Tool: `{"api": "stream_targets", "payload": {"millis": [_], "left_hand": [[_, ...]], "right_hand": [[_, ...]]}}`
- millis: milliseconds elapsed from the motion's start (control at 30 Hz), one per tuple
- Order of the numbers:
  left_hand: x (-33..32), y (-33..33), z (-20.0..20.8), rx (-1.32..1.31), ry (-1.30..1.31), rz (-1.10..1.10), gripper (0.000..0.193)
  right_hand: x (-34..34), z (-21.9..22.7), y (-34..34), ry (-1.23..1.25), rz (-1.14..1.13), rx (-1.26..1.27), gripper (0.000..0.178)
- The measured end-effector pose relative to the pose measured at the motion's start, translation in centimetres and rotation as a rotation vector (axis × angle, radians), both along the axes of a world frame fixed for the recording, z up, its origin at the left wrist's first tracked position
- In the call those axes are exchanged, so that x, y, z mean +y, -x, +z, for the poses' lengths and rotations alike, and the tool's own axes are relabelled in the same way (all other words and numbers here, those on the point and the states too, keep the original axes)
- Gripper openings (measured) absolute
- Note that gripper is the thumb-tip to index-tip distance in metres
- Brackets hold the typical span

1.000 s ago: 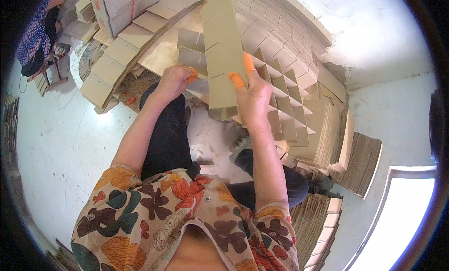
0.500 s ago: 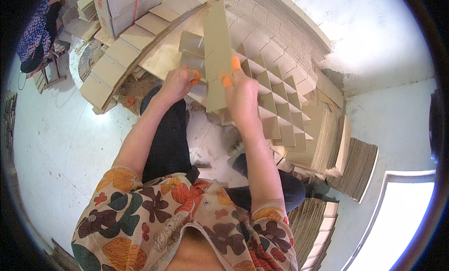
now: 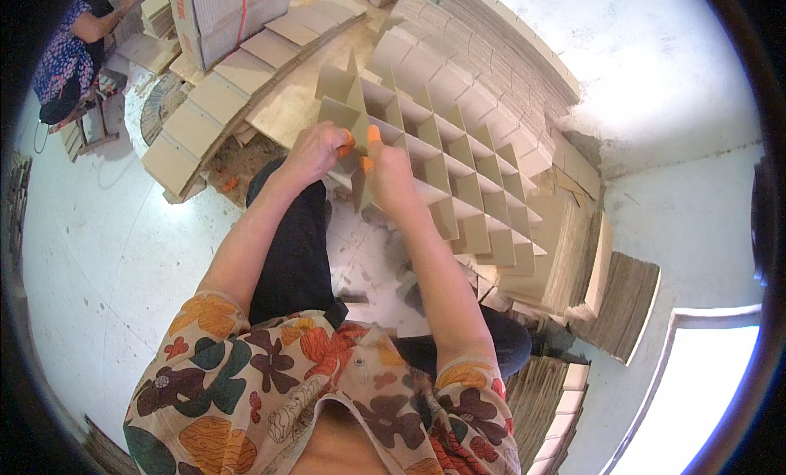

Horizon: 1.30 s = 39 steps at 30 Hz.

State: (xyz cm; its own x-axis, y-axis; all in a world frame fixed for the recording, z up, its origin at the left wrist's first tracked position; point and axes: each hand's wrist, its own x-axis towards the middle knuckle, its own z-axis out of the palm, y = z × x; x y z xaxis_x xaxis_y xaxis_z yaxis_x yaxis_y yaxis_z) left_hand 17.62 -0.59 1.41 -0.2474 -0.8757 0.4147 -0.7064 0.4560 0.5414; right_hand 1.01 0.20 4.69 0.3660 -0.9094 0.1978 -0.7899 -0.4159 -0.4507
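A cardboard divider grid [image 3: 446, 160] of interlocked brown strips stands in front of me, its cells slanting from upper left to lower right. At its left end a slotted cardboard strip [image 3: 357, 98] is set across the other strips. My right hand [image 3: 389, 176] is closed on this strip, with orange covers on the thumb and a finger. Just left of it, my left hand [image 3: 319, 151] is closed at the ends of the long strips, an orange cover on its fingertip. What its fingers pinch is mostly hidden.
Flat cardboard strips [image 3: 221, 86] lie in a curved row at the left, beside a large carton [image 3: 233, 20]. Stacked slotted strips [image 3: 491, 106] rise behind the grid. More cardboard piles [image 3: 618, 299] stand at the right by the wall. Another person [image 3: 70, 57] sits at the far left.
The strip my right hand held upright over the grid has gone down among the others. My right hand moved left and lower with it; my left hand stayed nearly in place.
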Motion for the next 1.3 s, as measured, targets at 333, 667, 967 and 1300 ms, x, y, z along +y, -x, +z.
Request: {"api": "stream_targets", "payload": {"millis": [333, 667, 967, 1300], "left_hand": [[0.1, 0.1, 1.1, -0.126, -0.039, -0.039, 0.04], [-5.1, 4.4, 3.1, -0.43, 0.047, -0.251, 0.091], [-13.0, 6.6, 0.4, -0.578, -0.105, -0.598, 0.031], [-3.2, -1.4, 10.0, -0.466, 0.358, 0.065, 0.026]], "right_hand": [[-0.9, 3.4, 2.4, 0.063, -0.127, 0.245, 0.038], [-7.2, 2.7, 16.1, -0.358, -0.453, 0.408, 0.068], [-0.1, -3.3, 12.8, -0.031, 0.099, 0.231, 0.027], [4.3, 9.3, 20.1, 0.373, -0.171, 0.344, 0.039]]}}
